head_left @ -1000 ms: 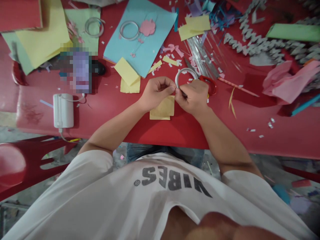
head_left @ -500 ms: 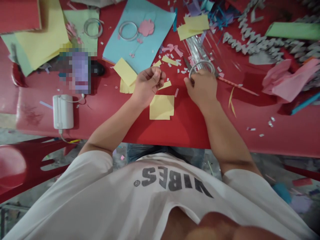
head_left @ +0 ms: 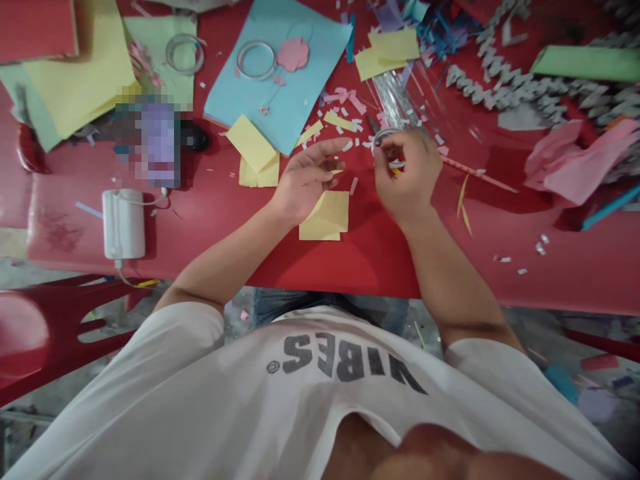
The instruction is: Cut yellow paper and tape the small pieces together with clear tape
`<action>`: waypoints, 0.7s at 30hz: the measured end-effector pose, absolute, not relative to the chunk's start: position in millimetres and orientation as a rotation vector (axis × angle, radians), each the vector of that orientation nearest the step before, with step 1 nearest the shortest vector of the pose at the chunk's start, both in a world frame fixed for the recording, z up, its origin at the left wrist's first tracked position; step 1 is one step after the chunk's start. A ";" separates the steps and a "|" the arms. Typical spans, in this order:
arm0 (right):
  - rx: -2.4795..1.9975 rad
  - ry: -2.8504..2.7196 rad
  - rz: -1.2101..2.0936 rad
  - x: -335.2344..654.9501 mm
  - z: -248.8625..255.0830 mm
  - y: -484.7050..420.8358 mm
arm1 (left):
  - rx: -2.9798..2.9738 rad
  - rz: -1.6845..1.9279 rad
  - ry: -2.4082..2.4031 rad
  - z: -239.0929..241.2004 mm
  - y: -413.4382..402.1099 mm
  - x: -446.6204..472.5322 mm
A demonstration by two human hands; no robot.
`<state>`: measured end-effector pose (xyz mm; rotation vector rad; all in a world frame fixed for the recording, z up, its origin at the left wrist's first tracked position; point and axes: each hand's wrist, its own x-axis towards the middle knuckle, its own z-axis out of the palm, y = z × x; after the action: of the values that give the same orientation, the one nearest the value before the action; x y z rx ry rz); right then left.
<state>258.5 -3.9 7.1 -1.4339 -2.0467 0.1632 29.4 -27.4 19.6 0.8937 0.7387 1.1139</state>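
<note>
My right hand [head_left: 407, 177] is curled around a thin clear plastic ring [head_left: 384, 137], and a speck of yellow paper shows between its fingers. My left hand [head_left: 307, 179] lies open, its fingers spread and holding nothing, just above a stack of yellow paper squares [head_left: 325, 217]. A pair of scissors [head_left: 373, 124] sits mostly hidden beyond my right hand. Further left are more yellow paper pieces [head_left: 253, 150]. A blue sheet [head_left: 280, 73] carries another ring and a pink paper flower [head_left: 293, 55].
The red table [head_left: 370, 267] is strewn with paper scraps. A white power bank [head_left: 123, 223] sits at the left, beside a pixelated object. A grey paper chain [head_left: 540, 90] and crumpled pink paper [head_left: 583, 163] lie at the right. A red chair [head_left: 30, 333] stands at the lower left.
My hands have moved apart since the earlier frames. The ring has passed fully to my right hand, which now hides more of it, and my left hand has opened.
</note>
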 end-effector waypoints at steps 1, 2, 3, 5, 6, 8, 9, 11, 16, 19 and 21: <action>-1.357 -1.991 0.191 256.2 6.5 -7.6 | 0.933 1.105 0.738 18.1 -27.6 30.5; -1.264 -1.940 0.215 253.4 5.6 -11.2 | 0.980 1.099 0.736 16.7 -27.8 31.6; -1.161 -1.897 0.237 250.5 4.7 -14.4 | 1.030 1.097 0.731 15.2 -28.0 32.7; -0.963 -1.819 0.251 244.9 3.4 -19.4 | 1.136 1.098 0.719 12.8 -28.7 34.6; -0.897 -1.785 0.250 242.6 3.2 -21.2 | 1.186 1.097 0.712 11.7 -29.3 35.4; -0.853 -1.743 0.262 239.9 2.9 -23.1 | 1.265 1.098 0.699 9.7 -30.3 36.3; -0.881 -1.740 0.290 239.4 2.3 -23.2 | 1.292 1.099 0.690 8.5 -30.5 36.5; -0.956 -1.757 0.347 239.5 -0.4 -21.4 | 1.326 1.106 0.664 5.6 -29.9 36.1; -0.868 -1.725 0.248 238.7 -6.6 -16.8 | 1.454 1.107 0.620 2.2 -27.6 33.7; -0.980 -1.720 0.354 236.0 0.0 -23.6 | 1.503 1.101 0.678 7.6 -31.5 33.8; -1.087 -1.733 0.429 234.7 5.8 -29.2 | 1.511 1.101 0.704 12.0 -34.9 34.2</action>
<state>234.7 -29.2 5.8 -1.0867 -1.7335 0.4291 34.2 -34.9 12.0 1.5112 0.7044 1.1006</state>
